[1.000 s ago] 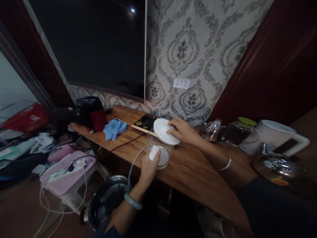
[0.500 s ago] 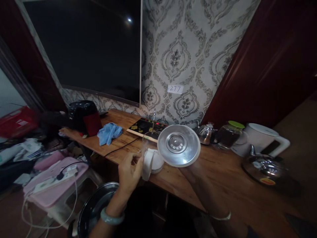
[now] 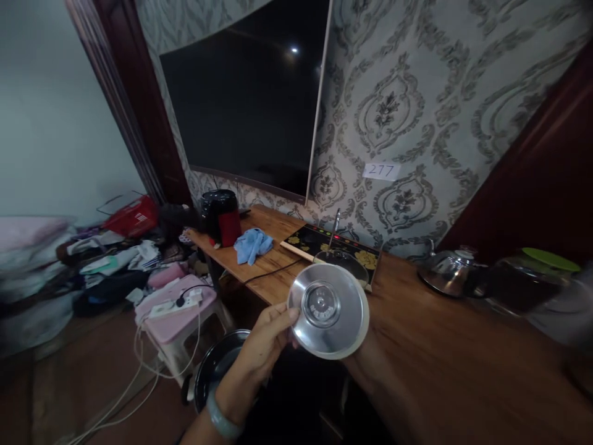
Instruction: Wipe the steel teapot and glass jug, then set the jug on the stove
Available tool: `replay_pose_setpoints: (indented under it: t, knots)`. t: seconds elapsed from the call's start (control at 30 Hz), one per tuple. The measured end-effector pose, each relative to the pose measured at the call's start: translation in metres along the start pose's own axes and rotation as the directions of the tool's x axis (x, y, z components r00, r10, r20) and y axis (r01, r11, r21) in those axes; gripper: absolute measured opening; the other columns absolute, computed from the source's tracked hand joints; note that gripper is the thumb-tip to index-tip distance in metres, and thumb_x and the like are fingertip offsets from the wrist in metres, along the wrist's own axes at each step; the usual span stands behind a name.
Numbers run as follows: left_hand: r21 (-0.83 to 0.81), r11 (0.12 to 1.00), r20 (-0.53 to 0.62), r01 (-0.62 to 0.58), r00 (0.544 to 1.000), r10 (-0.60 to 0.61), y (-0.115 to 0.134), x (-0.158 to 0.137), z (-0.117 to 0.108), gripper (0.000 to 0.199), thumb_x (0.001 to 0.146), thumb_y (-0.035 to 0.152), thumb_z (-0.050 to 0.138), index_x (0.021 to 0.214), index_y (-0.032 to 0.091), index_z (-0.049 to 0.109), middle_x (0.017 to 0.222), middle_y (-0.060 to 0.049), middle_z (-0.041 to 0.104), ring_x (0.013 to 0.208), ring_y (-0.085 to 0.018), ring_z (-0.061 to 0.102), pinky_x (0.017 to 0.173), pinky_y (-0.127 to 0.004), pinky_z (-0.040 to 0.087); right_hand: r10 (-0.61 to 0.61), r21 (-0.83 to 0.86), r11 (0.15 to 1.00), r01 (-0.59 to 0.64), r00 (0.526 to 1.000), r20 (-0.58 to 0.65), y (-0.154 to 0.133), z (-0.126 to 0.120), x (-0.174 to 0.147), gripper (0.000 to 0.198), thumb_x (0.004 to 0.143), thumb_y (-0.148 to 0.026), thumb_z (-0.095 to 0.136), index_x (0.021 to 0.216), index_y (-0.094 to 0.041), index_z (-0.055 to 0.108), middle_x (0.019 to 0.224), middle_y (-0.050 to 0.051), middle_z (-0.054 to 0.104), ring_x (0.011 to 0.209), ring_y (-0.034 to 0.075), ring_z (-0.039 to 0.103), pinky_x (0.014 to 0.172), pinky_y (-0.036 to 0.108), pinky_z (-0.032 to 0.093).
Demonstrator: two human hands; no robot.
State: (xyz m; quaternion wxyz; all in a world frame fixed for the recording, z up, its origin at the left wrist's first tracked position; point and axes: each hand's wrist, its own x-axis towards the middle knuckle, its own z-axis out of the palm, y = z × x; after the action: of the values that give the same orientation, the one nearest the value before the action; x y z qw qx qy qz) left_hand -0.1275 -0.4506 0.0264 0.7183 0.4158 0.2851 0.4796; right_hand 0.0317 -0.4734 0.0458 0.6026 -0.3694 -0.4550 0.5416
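A round silvery dish (image 3: 348, 315) faces me, with a pale rim and a clear raised ring with embossed characters at its centre. My left hand (image 3: 266, 340) pinches its left edge, thumb over the front and fingers behind. Under the dish's lower right side, my right hand (image 3: 364, 364) reaches up from behind; its fingers are hidden. Just beyond the dish, a glass lid with an upright handle (image 3: 343, 262) rests on the black induction cooker (image 3: 303, 238), which shows a red light.
A blue cloth (image 3: 252, 245) and a black-and-red appliance (image 3: 221, 216) stand left on the wooden table (image 3: 445, 346). A steel kettle (image 3: 447, 272) and a green-lidded jug (image 3: 523, 281) are at right. Below left are a dark pot (image 3: 217, 364) and a pink stool (image 3: 171, 315) with a power strip.
My view has swung left. My left hand has left the white object it was at and now grips the dish's edge. The white round container is out of sight.
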Motion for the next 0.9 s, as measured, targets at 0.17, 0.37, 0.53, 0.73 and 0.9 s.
replay_pose_setpoints:
  t: [0.17, 0.37, 0.53, 0.73, 0.9]
  knots:
    - [-0.044, 0.999, -0.151, -0.026, 0.988, 0.019, 0.013, 0.003, -0.029, 0.041, 0.065, 0.045, 0.088, 0.085, 0.011, 0.077, 0.07, -0.007, 0.072, 0.057, -0.014, 0.061, 0.057, -0.024, 0.049, 0.152, 0.011, 0.988, -0.152, 0.988, -0.008, 0.011, -0.001, 0.0, 0.047, 0.067, -0.057, 0.085, 0.097, -0.022, 0.077, 0.083, 0.005, 0.075, 0.067, 0.021, 0.067, 0.062, 0.035, 0.056]
    - [0.128, 0.985, -0.516, -0.113, 0.841, 0.163, 0.028, 0.061, -0.107, 0.034, 0.057, 0.038, 0.086, 0.071, 0.011, 0.071, 0.066, -0.005, 0.07, 0.055, -0.015, 0.06, 0.049, -0.024, 0.047, 0.114, -0.091, 0.988, -0.128, 0.983, -0.145, 0.023, -0.048, -0.017, 0.048, 0.071, -0.062, 0.081, 0.096, -0.021, 0.076, 0.079, 0.005, 0.074, 0.062, 0.016, 0.066, 0.061, 0.031, 0.052]
    - [0.232, 0.973, -0.682, -0.019, 0.71, 0.177, 0.038, 0.133, -0.155, 0.021, 0.064, 0.025, 0.076, 0.058, 0.015, 0.06, 0.05, 0.0, 0.059, 0.046, -0.013, 0.054, 0.045, -0.023, 0.044, 0.102, -0.078, 0.987, -0.143, 0.914, -0.392, 0.035, -0.096, -0.027, 0.055, 0.058, -0.066, 0.087, 0.087, -0.02, 0.077, 0.074, 0.003, 0.072, 0.06, 0.015, 0.062, 0.057, 0.027, 0.048]
    - [0.328, 0.937, -0.717, 0.118, 0.677, 0.166, 0.042, 0.193, -0.182, 0.008, 0.07, 0.014, 0.067, 0.067, 0.014, 0.06, 0.052, 0.001, 0.055, 0.048, -0.014, 0.056, 0.047, -0.026, 0.05, 0.107, -0.053, 0.986, -0.158, 0.843, -0.527, 0.044, -0.125, -0.043, 0.06, 0.05, -0.067, 0.089, 0.082, -0.019, 0.075, 0.068, 0.002, 0.07, 0.055, 0.015, 0.061, 0.056, 0.03, 0.049]
    - [0.461, 0.871, -0.689, 0.168, 0.686, 0.233, 0.038, 0.218, -0.194, 0.011, 0.071, 0.011, 0.067, 0.068, 0.016, 0.057, 0.053, 0.0, 0.056, 0.048, -0.017, 0.057, 0.048, -0.031, 0.054, 0.109, -0.077, 0.982, -0.17, 0.858, -0.503, 0.046, -0.116, -0.045, 0.058, 0.052, -0.069, 0.087, 0.08, -0.02, 0.075, 0.068, 0.003, 0.071, 0.057, 0.016, 0.062, 0.056, 0.029, 0.048]
